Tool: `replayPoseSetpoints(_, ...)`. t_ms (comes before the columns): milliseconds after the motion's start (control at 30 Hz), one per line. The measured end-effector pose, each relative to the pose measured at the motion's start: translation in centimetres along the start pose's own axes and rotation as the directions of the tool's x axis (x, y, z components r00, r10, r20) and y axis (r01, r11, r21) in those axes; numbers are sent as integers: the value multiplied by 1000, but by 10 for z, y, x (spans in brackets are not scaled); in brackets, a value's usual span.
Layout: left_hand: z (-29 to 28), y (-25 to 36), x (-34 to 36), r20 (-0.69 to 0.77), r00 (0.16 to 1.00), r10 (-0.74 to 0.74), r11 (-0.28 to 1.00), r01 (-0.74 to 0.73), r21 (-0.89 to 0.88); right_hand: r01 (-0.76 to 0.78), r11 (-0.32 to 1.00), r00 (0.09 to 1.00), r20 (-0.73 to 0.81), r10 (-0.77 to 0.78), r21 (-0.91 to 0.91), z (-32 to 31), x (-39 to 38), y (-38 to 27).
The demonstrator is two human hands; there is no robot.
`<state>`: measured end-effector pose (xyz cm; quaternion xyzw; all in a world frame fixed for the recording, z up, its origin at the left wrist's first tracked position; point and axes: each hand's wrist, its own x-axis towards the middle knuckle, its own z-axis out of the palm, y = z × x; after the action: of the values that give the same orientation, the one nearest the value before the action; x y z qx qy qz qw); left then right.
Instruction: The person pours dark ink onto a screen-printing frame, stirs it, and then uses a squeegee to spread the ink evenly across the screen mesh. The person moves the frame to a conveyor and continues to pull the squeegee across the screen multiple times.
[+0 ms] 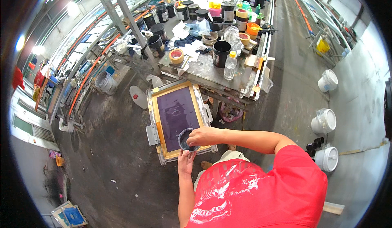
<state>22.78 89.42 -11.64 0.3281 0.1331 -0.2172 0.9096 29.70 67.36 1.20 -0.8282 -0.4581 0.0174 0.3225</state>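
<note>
A small dark bowl is held up over the near end of a screen-printing frame. My left hand grips it from below, its fingers at the near rim. My right hand comes in from the right and reaches over the bowl's opening. Its fingers are closed, and whatever they hold, if anything, is hidden. Beneath lies the printing screen, purple mesh with a paler mark in the middle, set in a yellowish frame. The screen rests on a metal stand.
Ahead, a crowded workbench bears a black tub, a clear bottle, a tape roll and many ink pots. A jug and a grey bucket stand left on the floor. White pails line the right wall.
</note>
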Motion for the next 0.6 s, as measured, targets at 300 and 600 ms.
replayPoseSetpoints(300, -26, 7, -6, -71, 997, 7, 999, -10, -40, -66, 996, 997, -42, 63, -65, 3, 7, 19)
replayPoseSetpoints(600, -30, 6, -3, -94, 995, 37, 999, -39, -19, -294, 899, 929, -126, 349, 325, 36, 3, 4)
